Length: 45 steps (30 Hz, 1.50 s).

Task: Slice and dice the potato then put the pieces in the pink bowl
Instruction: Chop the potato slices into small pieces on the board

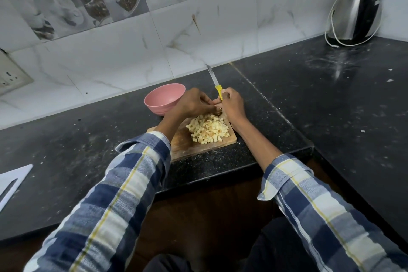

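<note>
The potato pieces [208,129] sit heaped on the board [183,146] at the counter's front edge, just below both hands. The right hand [231,106] grips the knife [215,85]; the curled left hand [192,104], nearer the pink bowl [163,100], hides its hold.

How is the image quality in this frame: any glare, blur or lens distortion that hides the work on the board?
Head view: wide-angle bending curves the counter edge and wall tiles; bright glare on the kettle; the plaid sleeves near the lens look soft; the diced potato on the cutting board is evenly lit and fairly sharp, though both hands hide its far edge.
</note>
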Each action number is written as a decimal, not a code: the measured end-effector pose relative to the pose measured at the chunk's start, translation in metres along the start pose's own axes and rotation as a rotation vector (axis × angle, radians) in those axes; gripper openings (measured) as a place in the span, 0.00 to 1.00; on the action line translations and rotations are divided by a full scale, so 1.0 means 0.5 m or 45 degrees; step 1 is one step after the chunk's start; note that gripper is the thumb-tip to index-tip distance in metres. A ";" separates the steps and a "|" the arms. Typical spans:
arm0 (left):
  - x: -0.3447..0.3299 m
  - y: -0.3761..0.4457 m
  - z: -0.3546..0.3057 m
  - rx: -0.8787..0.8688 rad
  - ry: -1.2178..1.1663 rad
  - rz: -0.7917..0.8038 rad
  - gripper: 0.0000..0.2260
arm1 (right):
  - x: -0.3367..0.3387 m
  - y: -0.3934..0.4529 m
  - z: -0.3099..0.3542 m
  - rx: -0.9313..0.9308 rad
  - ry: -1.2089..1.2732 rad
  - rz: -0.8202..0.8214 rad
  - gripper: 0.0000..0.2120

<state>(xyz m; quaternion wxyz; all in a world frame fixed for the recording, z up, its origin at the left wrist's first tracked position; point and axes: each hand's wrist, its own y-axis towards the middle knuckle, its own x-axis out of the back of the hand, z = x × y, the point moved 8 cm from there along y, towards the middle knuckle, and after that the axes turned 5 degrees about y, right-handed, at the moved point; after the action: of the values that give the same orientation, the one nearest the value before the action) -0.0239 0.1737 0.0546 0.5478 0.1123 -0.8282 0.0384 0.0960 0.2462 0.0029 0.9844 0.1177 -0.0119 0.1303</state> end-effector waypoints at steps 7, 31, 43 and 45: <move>0.028 -0.015 -0.011 -0.096 -0.075 -0.162 0.09 | 0.006 -0.004 0.011 0.024 -0.054 0.011 0.13; 0.072 -0.234 0.137 0.068 -0.426 -0.619 0.22 | 0.000 -0.094 0.128 0.357 -0.163 0.029 0.12; 0.037 -0.268 0.227 0.076 -0.228 -0.352 0.11 | -0.136 -0.262 0.248 0.551 -1.183 0.335 0.09; 0.035 -0.282 0.232 0.129 -0.303 -0.435 0.08 | -0.134 -0.272 0.255 0.558 -1.255 0.326 0.10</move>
<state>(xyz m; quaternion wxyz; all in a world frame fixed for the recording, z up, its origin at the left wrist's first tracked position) -0.1025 0.0127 0.0161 0.4383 0.2820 -0.8530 -0.0269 0.0675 0.0715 0.0922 0.7909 0.3646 -0.4581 0.1778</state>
